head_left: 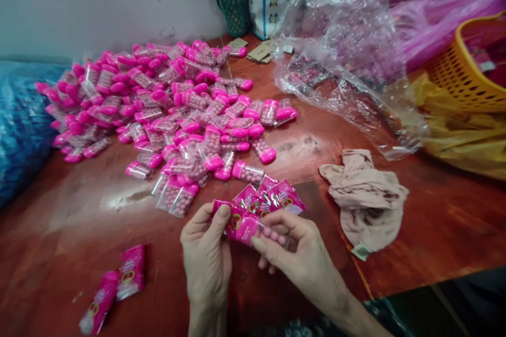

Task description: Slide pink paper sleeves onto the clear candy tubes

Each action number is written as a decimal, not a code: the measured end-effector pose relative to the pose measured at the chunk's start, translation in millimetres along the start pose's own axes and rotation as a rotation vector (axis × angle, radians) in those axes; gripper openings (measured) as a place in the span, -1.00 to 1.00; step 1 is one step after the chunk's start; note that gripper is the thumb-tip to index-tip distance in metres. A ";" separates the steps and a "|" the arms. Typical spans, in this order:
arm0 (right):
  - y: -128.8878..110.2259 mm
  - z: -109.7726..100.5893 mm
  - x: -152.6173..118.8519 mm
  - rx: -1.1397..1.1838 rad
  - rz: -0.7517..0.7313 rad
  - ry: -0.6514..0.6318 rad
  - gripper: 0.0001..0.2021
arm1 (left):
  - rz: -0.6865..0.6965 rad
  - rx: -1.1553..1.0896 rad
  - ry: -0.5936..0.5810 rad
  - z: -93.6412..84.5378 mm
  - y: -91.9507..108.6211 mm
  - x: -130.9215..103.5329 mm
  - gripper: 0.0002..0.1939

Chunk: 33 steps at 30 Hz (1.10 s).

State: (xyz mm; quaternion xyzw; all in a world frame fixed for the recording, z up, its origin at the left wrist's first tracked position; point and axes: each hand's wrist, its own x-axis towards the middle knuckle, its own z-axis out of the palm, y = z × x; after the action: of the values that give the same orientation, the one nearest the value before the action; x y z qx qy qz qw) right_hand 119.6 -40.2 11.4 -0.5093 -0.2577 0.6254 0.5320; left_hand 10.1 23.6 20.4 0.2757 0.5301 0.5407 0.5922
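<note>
Between both hands is a small clear candy box [272,234] of pink round candies, with a pink printed sleeve [241,224] partly around it. My left hand [209,247] pinches the sleeve at its left end, thumb on top. My right hand [300,247] grips the candy box at its right end, thumb and fingers closed on it. Just beyond my fingers lie several flat pink sleeves [282,196], overlapping on the table. To the left of my left hand rest two sleeved candy boxes [131,271].
A large heap of pink-capped candy boxes [190,100] covers the table's [300,284] far left part. A crumpled beige cloth [366,197] lies at the right. Beyond it are clear plastic wrap [340,58], a yellow basket [462,73] and bags. A blue bag [23,126] bulges at the left.
</note>
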 end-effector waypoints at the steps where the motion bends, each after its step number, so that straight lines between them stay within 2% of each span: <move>1: -1.0 0.1 -0.8 -0.060 -0.011 -0.041 -0.84 | 0.033 0.019 -0.001 0.7 0.1 -0.5 -0.85; 3: -2.9 -0.4 -2.3 -0.188 -0.066 -0.094 -0.88 | 0.072 0.058 -0.018 0.7 0.5 -0.4 -0.87; 9: -7.7 -6.6 -5.6 -0.434 -0.206 -0.057 -0.78 | 0.177 0.169 -0.016 -5.4 -3.0 4.0 -0.88; 14: -4.7 -14.5 -6.3 -0.394 -0.132 -0.122 -0.67 | 0.211 0.240 -0.026 -8.1 -5.1 5.4 -0.82; 20: -3.0 -19.5 -1.8 -0.239 -0.044 -0.193 -0.67 | 0.274 0.136 0.065 -9.1 -0.2 12.3 -0.80; 22: -3.8 -19.6 -0.4 -0.260 -0.068 -0.166 -0.71 | 0.233 0.096 0.068 -9.8 -0.1 14.5 -0.82; 24: -2.8 -19.8 -0.6 -0.376 -0.135 -0.099 -0.72 | 0.197 0.053 0.085 -10.3 -0.7 15.5 -0.84; 27: 2.7 -20.7 -2.9 -0.721 -0.282 -0.004 -0.70 | 0.164 0.005 0.111 -11.0 -1.0 15.6 -0.85; 30: 6.8 -20.7 -4.4 -1.050 -0.378 0.052 -0.79 | 0.122 -0.025 0.104 -12.8 -0.8 15.6 -0.86; 33: 2.3 -18.0 -3.6 -1.073 -0.519 0.171 -0.81 | 0.085 -0.036 0.070 -14.3 -2.0 14.7 -0.84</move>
State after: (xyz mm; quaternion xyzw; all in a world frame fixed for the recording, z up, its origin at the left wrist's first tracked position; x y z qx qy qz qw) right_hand 134.7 -48.2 4.4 -0.6756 -0.6097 0.2143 0.3548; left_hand -4.6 33.2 9.7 0.2681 0.5284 0.5841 0.5548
